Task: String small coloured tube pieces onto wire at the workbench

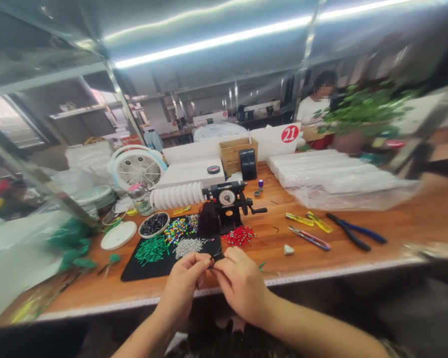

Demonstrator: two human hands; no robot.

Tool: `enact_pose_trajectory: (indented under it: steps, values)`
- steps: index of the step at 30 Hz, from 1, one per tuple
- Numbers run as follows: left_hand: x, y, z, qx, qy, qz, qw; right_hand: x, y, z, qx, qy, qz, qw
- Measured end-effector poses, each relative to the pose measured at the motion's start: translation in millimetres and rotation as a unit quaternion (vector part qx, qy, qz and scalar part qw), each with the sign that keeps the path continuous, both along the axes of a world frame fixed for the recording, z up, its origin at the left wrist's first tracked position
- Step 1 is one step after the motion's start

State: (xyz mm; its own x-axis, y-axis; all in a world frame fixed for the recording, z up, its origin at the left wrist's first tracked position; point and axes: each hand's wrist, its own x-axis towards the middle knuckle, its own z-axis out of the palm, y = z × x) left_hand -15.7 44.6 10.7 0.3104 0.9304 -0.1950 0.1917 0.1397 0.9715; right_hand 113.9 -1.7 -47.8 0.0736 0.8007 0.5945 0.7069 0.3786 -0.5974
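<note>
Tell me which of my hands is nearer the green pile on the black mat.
Left. Your left hand is below and right of the green pile; your right hand is farther right.

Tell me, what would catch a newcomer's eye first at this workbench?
Probably the bright heaps: slim green pieces, multicoloured beads and silvery pieces on the black mat, with red pieces right of it. Behind them stands a black hand-cranked machine, a ribbed white roll to its left. In front, the left hand and right hand meet, pinching a tiny item, hard to identify.
</note>
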Motion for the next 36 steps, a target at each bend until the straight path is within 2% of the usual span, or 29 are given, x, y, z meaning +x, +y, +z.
enact_pose_trajectory:
  steps: [2,4,7,8,9,10,12,14,16,18,21,24,30,36]
  values:
    - [-3.3,2.6,4.7,0.092,0.075,-0.049,0.992,3.3,-1.0,-0.1,0.075,-0.071,0.009,0.995]
    - [-7.1,4.9,9.4,0.227,0.161,-0.120,0.953,8.9,-0.8,3.8,0.090,-0.101,0.037,0.990]
    - [-9.7,8.0,11.8,0.405,0.252,-0.179,0.860,17.7,3.3,15.3,0.034,-0.035,0.057,0.997]
    - [-9.1,9.2,10.9,0.440,0.263,-0.181,0.839,20.4,5.6,19.5,0.009,0.009,0.060,0.998]
    - [-7.6,10.6,9.3,0.456,0.264,-0.179,0.831,22.9,8.2,23.3,-0.018,0.057,0.063,0.996]
    - [-5.3,12.2,7.1,0.450,0.254,-0.172,0.839,25.2,11.0,26.3,-0.044,0.105,0.068,0.991]
    - [0.7,15.3,1.4,0.368,0.202,-0.154,0.895,29.0,16.2,29.2,-0.096,0.193,0.080,0.973]
    - [6.8,17.5,-5.9,0.224,0.114,-0.128,0.959,31.7,20.4,28.0,-0.141,0.267,0.091,0.949]
    - [11.4,18.3,-13.9,0.077,0.003,-0.104,0.992,33.3,23.0,24.7,-0.167,0.314,0.097,0.930]
    - [14.4,17.3,-20.7,-0.029,-0.087,-0.085,0.992,33.9,23.8,21.6,-0.176,0.336,0.097,0.920]
    - [17.5,13.6,-25.4,-0.107,-0.146,-0.049,0.982,33.6,23.0,19.5,-0.184,0.359,0.103,0.909]
    - [21.0,8.7,-24.9,-0.137,-0.181,-0.024,0.974,32.9,21.7,19.3,-0.186,0.380,0.110,0.899]
    - [26.7,2.0,-24.3,-0.169,-0.222,-0.026,0.960,32.9,18.6,20.0,-0.186,0.395,0.117,0.892]
    - [25.0,1.4,-28.3,-0.188,-0.219,-0.017,0.957,34.1,13.1,20.3,-0.180,0.379,0.109,0.901]
